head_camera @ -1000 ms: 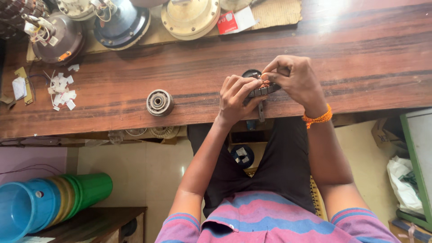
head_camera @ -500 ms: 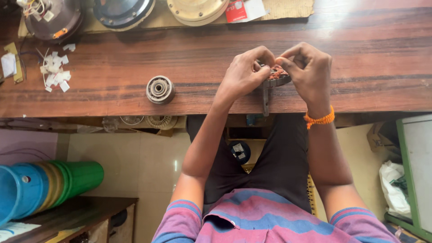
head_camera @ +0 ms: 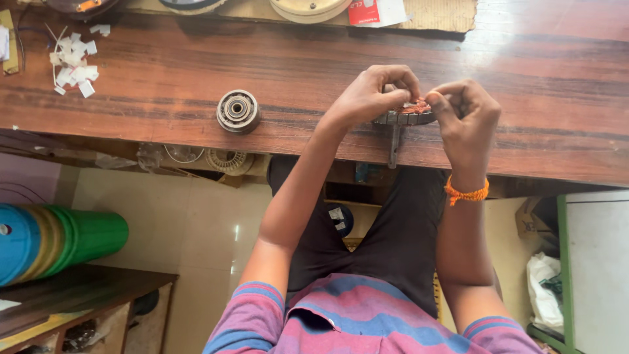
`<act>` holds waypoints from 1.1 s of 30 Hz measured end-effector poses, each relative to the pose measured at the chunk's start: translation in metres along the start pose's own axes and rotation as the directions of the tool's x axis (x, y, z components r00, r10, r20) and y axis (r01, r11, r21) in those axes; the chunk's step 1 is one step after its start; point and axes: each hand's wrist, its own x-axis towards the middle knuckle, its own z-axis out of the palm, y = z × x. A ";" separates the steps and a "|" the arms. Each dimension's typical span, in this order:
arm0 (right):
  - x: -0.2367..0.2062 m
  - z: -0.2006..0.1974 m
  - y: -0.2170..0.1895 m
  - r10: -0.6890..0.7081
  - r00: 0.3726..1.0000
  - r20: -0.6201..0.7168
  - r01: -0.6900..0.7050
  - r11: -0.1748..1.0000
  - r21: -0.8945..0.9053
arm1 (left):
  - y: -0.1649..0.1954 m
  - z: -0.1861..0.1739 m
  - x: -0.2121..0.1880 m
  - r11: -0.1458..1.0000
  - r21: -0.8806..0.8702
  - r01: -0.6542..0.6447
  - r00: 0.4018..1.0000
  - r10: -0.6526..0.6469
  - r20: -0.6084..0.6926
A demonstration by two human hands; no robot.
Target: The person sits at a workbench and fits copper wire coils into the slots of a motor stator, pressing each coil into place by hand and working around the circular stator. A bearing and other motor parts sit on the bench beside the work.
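- Wooden worktop (head_camera: 164,78), near edge: stator (head_camera: 407,115).
- Left hand (head_camera: 370,95), right hand (head_camera: 466,117): both pinching stator's copper winding (head_camera: 415,107).
- Bearing hub (head_camera: 238,111) well left.

Bright daylight, sharp focus; glare top right on wooden bench (head_camera: 537,39), floor dimmer, no blur.

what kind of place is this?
Probably a small fan-motor repair workshop: wooden bench, a loose round metal rotor, and both hands working copper windings on a stator.
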 end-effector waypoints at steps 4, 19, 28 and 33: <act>-0.011 -0.007 -0.005 0.053 0.998 0.018 -0.054 0.998 0.035 | -0.013 -0.006 -0.002 0.986 -0.140 -0.092 0.995 0.096 0.023; -0.052 0.002 -0.021 0.104 0.994 -0.014 -0.103 0.993 0.050 | -0.032 -0.030 0.000 0.885 -0.321 -0.337 0.907 0.397 0.140; -0.087 0.035 0.003 0.152 0.988 0.003 -0.147 0.951 0.271 | -0.022 -0.039 -0.003 0.928 -0.094 -0.362 0.906 0.373 0.198; -0.107 0.045 0.016 0.174 0.984 -0.036 -0.161 0.957 0.241 | -0.011 -0.043 0.000 0.865 0.074 -0.496 0.849 0.465 0.253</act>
